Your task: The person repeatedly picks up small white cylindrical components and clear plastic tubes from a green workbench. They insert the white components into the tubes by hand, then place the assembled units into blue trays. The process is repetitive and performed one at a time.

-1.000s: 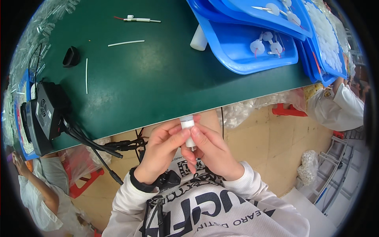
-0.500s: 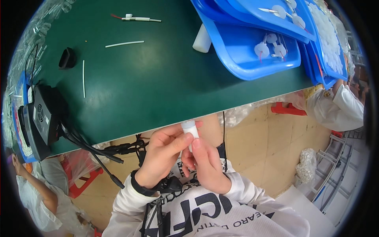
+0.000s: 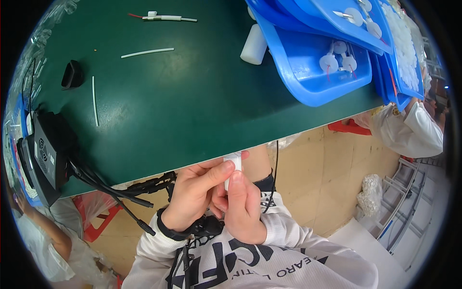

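Just off the table's near edge, a small white plastic cylinder (image 3: 234, 159) stands between my two hands. My left hand (image 3: 195, 192) pinches its upper part, thumb toward me and fingers behind. My right hand (image 3: 243, 209) is closed on its lower part, the thumb pressed along the side. My fingers cover much of the cylinder, and its lower end is hidden. A larger white cylinder (image 3: 254, 45) lies on the green table beside the blue tray.
Blue trays (image 3: 308, 98) with white discs and red wires overlap at the right. On the green table (image 3: 159, 106) lie thin white tubes (image 3: 95, 101), a wired tube piece (image 3: 163, 18) and a black holder (image 3: 72, 74). A black device (image 3: 50, 149) trails cables at the left. Co-workers sit on both sides.
The cylinder's top has tipped, so its pale rim shows less. My left thumb has moved up near its top, and my right hand has shifted slightly left. The whole view has shifted a little.
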Tool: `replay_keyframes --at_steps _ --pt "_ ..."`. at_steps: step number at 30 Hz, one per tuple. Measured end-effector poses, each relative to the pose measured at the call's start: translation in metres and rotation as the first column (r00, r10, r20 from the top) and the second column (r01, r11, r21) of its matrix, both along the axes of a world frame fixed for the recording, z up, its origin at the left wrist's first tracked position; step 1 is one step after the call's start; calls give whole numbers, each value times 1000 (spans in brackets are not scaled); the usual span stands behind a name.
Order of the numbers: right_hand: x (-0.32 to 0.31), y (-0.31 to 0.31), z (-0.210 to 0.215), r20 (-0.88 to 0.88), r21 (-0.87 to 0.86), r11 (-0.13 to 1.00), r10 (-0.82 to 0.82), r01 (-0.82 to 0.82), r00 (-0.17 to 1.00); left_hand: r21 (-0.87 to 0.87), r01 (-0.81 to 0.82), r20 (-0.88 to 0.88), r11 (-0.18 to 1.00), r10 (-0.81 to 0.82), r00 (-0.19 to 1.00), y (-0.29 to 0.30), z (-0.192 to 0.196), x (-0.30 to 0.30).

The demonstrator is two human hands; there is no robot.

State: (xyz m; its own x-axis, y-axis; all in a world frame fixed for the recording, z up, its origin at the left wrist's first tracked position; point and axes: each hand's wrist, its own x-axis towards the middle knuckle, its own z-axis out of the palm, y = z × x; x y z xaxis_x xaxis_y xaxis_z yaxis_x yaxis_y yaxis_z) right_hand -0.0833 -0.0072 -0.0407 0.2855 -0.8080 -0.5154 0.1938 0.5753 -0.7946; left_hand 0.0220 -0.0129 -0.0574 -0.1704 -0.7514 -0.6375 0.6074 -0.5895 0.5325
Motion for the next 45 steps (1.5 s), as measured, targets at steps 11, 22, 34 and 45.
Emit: replay_keyframes --at_steps 11,22,34,45 --pt "-16 -24 22 -133 83 983 176 -166 975 20 -189 -121 982 190 974 1 10 -19" --pt "-8 -14 10 180 286 955 27 -78 983 97 -81 75 992 74 994 -3 22 -7" --pt "-16 -13 1 164 146 978 123 -147 979 82 -77 17 994 75 997 9 15 -11" --pt "-4 -10 7 165 187 979 53 -84 985 111 -91 102 990 80 992 0 23 -5"
